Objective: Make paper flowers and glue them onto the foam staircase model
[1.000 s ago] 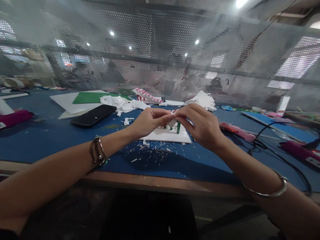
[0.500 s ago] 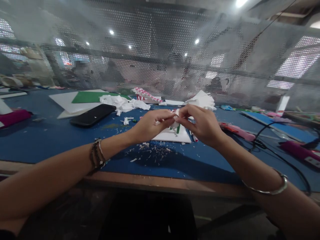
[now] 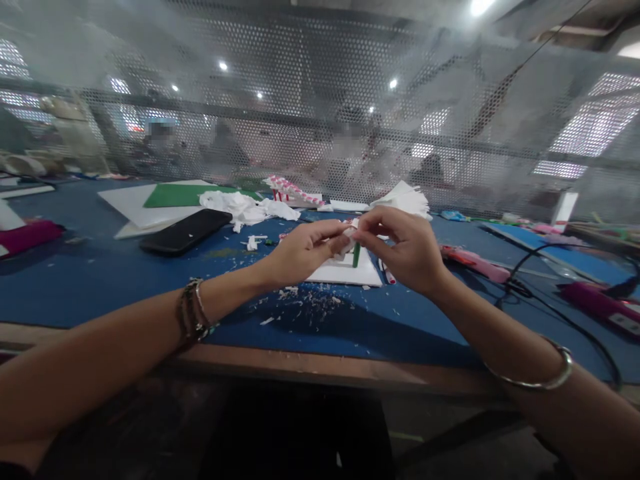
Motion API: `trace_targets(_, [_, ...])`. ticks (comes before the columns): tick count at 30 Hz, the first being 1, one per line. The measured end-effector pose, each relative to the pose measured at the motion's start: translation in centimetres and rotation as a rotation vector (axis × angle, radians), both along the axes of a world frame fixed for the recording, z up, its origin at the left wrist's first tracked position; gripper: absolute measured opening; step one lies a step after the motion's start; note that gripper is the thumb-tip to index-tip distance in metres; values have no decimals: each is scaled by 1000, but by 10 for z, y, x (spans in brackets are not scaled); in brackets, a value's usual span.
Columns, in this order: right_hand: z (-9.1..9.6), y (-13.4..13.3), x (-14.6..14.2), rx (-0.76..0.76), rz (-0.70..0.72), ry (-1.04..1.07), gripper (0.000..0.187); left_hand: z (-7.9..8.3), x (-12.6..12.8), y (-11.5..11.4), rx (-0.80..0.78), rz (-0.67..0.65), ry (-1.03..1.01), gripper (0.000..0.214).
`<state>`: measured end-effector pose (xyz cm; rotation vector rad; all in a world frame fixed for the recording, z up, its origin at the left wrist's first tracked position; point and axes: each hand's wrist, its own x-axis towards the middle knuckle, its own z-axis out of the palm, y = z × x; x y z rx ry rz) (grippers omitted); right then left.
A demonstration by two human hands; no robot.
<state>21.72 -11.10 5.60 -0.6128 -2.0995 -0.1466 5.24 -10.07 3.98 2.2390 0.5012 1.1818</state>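
Observation:
My left hand (image 3: pixel 300 252) and my right hand (image 3: pixel 403 248) meet over the blue table, and both pinch a small white piece (image 3: pixel 347 241) between their fingertips. Just below them a white foam board (image 3: pixel 345 272) lies flat with a green post (image 3: pixel 356 255) standing on it. White shavings (image 3: pixel 310 305) are scattered on the table in front of the board. What the small piece is cannot be made out.
A black phone (image 3: pixel 186 231) lies at the left beside crumpled white paper (image 3: pixel 245 207) and a green sheet (image 3: pixel 183 195). A pink tool (image 3: pixel 473 264), black cables (image 3: pixel 555 293) and another pink tool (image 3: pixel 597 303) lie at the right. A perforated screen (image 3: pixel 320 113) closes the back.
Both hands rose slightly and shifted back over the board while keeping their pinch on the small white piece. The fingers have worked it a little.

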Motion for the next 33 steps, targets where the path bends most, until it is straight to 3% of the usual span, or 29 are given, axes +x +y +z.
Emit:
trace_targets(6, [1, -2, -2, -235, 116, 128, 8, 2, -3, 1, -225, -121, -58, 18])
trace_targets(13, [-3, 0, -5, -382, 202, 255, 9, 0, -5, 4, -226, -138, -81, 15])
trace_targets(21, [-8, 2, -5, -235, 120, 198, 6, -1, -4, 6, -179, -34, -33, 24])
trace_targets(28, [-7, 1, -5, 16, 37, 83, 6, -1, 0, 1, 52, 88, 65, 21])
trace_targets(33, [-8, 0, -7, 135, 4, 29, 7, -3, 3, -4, 37, 126, 101, 20])
